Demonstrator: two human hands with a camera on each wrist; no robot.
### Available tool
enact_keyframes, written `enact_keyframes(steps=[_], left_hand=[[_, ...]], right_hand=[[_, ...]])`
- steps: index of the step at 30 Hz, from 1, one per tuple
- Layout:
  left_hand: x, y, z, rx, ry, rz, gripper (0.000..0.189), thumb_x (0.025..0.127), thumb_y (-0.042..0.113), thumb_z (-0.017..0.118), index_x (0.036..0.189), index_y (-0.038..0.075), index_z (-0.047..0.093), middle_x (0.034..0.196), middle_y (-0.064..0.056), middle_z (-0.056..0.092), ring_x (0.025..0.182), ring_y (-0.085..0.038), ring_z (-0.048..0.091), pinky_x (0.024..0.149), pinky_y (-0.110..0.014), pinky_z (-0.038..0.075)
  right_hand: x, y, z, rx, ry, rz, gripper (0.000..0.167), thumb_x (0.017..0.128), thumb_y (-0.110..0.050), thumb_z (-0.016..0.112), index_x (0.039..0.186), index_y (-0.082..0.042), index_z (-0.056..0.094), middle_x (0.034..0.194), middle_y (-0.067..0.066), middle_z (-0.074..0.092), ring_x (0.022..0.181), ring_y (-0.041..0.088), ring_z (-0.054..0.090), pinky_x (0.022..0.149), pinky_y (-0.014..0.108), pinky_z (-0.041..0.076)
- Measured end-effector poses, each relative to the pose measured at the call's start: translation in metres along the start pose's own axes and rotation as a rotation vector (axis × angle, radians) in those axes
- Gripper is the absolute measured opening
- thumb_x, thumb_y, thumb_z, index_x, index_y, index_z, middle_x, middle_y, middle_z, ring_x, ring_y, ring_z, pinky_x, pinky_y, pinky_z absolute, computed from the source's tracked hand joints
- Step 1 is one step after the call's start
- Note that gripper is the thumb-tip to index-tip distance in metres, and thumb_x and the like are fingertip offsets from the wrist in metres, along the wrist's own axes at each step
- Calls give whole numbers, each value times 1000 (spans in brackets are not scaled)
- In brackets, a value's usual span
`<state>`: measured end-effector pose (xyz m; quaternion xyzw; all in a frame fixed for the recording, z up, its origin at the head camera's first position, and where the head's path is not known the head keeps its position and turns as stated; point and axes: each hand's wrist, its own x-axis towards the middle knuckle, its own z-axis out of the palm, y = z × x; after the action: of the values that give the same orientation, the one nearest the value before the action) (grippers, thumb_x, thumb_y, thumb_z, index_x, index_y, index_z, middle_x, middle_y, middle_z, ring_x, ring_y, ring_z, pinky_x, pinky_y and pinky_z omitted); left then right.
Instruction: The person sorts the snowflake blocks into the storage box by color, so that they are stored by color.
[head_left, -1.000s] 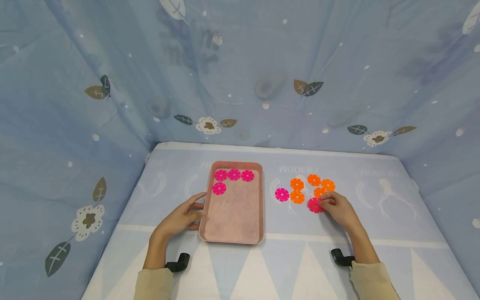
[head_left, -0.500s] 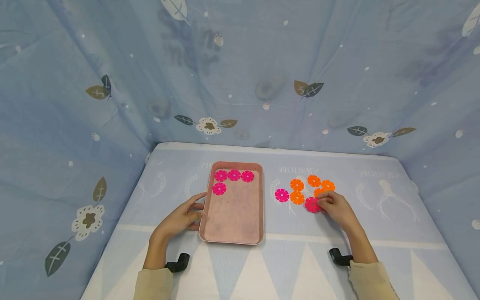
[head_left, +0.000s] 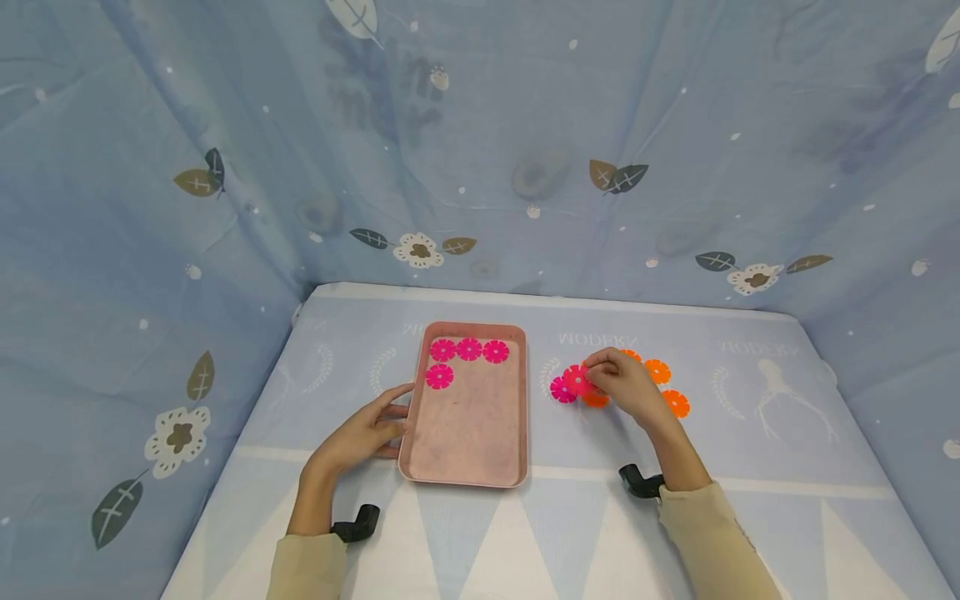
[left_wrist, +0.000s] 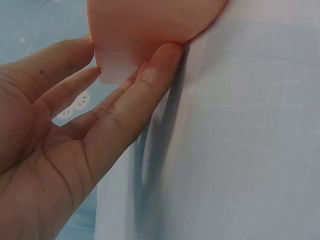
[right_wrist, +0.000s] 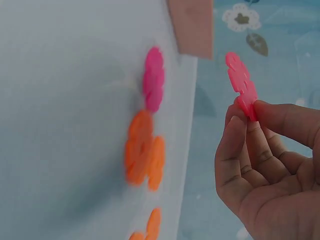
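In the head view, my right hand point(head_left: 630, 385) is over the loose discs. It pinches a pink notched plastic disc point(right_wrist: 242, 85) between thumb and fingers, and the right wrist view shows that disc raised off the table. Beneath it, another pink disc point(head_left: 560, 392) lies on the cloth, partly overlapped. My left hand point(head_left: 366, 435) touches the left side of a pink rectangular tray point(head_left: 465, 442), its fingertips point(left_wrist: 167, 52) against the outer wall. Inside the tray, three pink discs point(head_left: 468, 349) form a row along the far end, with one more pink disc point(head_left: 439, 377) below the leftmost.
Several orange discs lie right of the tray, such as one orange disc point(head_left: 657, 372) and another orange disc point(head_left: 676, 404); some are partly hidden by my right hand. A patterned cloth covers the table point(head_left: 810, 433). A blue curtain point(head_left: 480, 150) hangs behind and at both sides.
My right hand has lifted the pink disc and carried it left and away from me, uncovering an orange disc at the right. My left hand stays at the tray.
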<state>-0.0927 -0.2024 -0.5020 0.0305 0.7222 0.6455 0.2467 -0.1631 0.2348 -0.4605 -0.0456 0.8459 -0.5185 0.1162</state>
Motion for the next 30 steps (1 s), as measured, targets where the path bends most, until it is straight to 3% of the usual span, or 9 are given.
enact_keyframes(steps=[14, 18, 22, 30], left_hand=[[-1, 0, 1, 0, 3, 3, 64, 102, 6, 56, 158, 22, 31, 145, -25, 43, 114, -36, 62, 84, -46, 58], [-2, 0, 1, -2, 5, 6, 64, 102, 6, 56, 158, 21, 30, 145, -25, 43, 114, -36, 62, 83, -46, 58], [-1, -1, 0, -7, -1, 12, 64, 102, 6, 56, 158, 21, 30, 145, -25, 43, 114, -37, 62, 83, -46, 58], [0, -2, 0, -17, -15, 17, 64, 102, 6, 56, 158, 20, 29, 146, -26, 42, 115, -37, 62, 84, -47, 57]], right_hand=[[39, -56, 57, 133, -58, -96, 20, 100, -9, 61, 117, 1, 63, 96, 15, 67, 88, 33, 64, 80, 40, 58], [48, -68, 74, 181, -66, -103, 22, 99, -7, 62, 118, 2, 64, 95, 14, 68, 87, 31, 63, 83, 48, 56], [57, -76, 92, 230, -76, -93, 21, 98, -5, 61, 116, 2, 66, 94, 15, 69, 86, 35, 63, 85, 57, 53], [78, -74, 122, 245, -100, -18, 18, 98, -6, 62, 113, 1, 67, 96, 13, 67, 81, 28, 64, 86, 54, 54]])
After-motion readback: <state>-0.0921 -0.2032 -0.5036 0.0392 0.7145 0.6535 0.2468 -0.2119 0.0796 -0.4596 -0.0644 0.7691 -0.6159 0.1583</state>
